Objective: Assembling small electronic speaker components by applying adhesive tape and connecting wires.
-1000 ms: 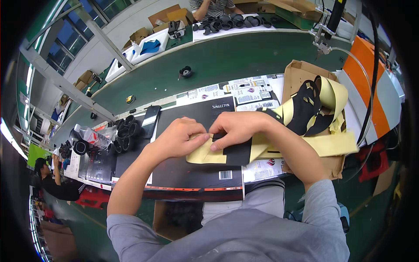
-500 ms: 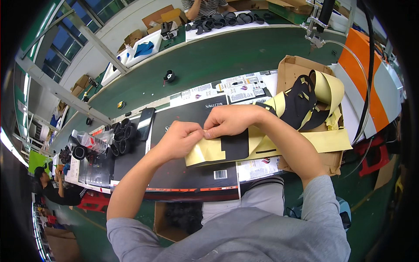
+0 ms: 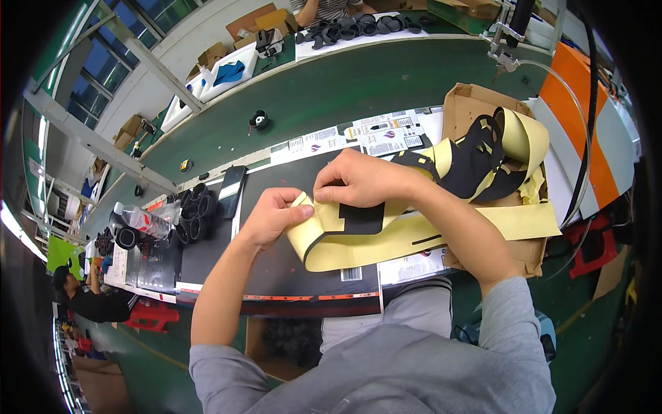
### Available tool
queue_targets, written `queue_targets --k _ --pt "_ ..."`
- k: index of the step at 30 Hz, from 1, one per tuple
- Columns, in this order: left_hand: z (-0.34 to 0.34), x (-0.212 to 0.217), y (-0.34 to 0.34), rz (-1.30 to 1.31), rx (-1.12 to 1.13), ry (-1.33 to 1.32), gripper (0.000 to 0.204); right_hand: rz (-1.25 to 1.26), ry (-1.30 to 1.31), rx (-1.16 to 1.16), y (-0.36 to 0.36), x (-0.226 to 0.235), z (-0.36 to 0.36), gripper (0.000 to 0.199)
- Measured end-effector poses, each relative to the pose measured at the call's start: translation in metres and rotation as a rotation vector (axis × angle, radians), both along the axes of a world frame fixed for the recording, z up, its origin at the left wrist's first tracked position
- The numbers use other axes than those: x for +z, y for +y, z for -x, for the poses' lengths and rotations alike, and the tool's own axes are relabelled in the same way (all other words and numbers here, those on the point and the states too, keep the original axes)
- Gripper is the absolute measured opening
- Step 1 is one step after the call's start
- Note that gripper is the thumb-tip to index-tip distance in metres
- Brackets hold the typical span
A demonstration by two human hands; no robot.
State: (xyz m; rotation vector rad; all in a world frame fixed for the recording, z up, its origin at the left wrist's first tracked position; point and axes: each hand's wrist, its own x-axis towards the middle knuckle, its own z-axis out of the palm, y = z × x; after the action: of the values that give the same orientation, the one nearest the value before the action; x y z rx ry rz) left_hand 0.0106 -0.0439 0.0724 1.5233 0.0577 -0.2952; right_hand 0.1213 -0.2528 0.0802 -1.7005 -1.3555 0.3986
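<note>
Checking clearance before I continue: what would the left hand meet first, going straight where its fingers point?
Beyond the yellow strip that the left hand pinches, most likely the right hand, close by on its right; depth between them is hard to judge here.

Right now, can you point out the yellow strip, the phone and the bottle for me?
Yellow strip (image 3: 379, 248): head view, on the face of its lower run.
Phone (image 3: 232, 192): head view, middle of its upper face.
Bottle (image 3: 147, 222): head view, middle of its body.
</note>
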Motion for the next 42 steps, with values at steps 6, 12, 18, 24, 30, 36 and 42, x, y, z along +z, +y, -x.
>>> queue_targets --k 6,12,18,24,30,36,42 --pt "-0.004 0.005 0.005 -0.11 -0.11 0.077 0.025 0.152 0.229 0.13 0.0 -0.01 -0.004 0.02" --pt "0.007 -0.009 0.026 -0.116 -0.109 0.108 0.025 0.239 0.355 0.183 -0.007 -0.011 -0.014 0.019" --pt "0.006 0.004 0.022 -0.114 -0.328 0.189 0.062 0.354 0.36 0.164 -0.006 -0.005 -0.007 0.02" --pt "-0.018 0.024 -0.007 -0.578 -0.435 0.165 0.044 0.326 0.223 0.138 0.0 -0.005 -0.002 0.024" --pt "-0.022 0.013 -0.02 -0.708 -0.467 0.014 0.028 0.305 0.392 0.17 -0.008 -0.009 -0.013 0.028" --pt "-0.005 -0.009 -0.012 -0.362 -0.345 0.113 0.023 0.369 0.281 0.151 -0.006 -0.007 -0.009 0.024" --pt "0.033 -0.026 0.001 -0.232 -0.246 0.029 0.022 0.232 0.411 0.06 -0.006 -0.024 -0.019 0.017"
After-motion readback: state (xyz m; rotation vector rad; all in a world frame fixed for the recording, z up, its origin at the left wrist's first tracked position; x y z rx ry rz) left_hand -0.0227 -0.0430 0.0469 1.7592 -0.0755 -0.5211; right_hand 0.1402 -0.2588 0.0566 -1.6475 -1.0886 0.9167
